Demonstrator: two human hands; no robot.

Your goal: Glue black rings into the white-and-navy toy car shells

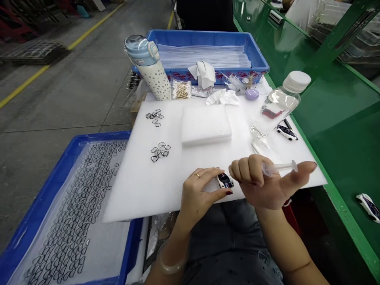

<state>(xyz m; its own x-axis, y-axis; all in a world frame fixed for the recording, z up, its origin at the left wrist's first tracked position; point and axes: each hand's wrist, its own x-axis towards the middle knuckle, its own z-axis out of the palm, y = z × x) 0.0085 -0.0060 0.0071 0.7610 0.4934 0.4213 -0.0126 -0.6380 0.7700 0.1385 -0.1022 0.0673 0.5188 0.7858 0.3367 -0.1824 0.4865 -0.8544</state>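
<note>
My left hand pinches a small white and dark-blue toy car between thumb and fingers, close above the near edge of the white foam board. In my right hand is a clear plastic syringe, the fingers curled round its barrel and the thumb stretched out by the plunger's end. The syringe's tip points left toward the car; whether it touches cannot be made out. Two small piles of thin black rings, a nearer pile and a farther pile, lie on the board's left side.
A white foam block sits mid-board. Behind stand a dotted bottle, cotton swabs and a blue bin. Right are a clear bottle and toy cars. A blue tray of rings lies left.
</note>
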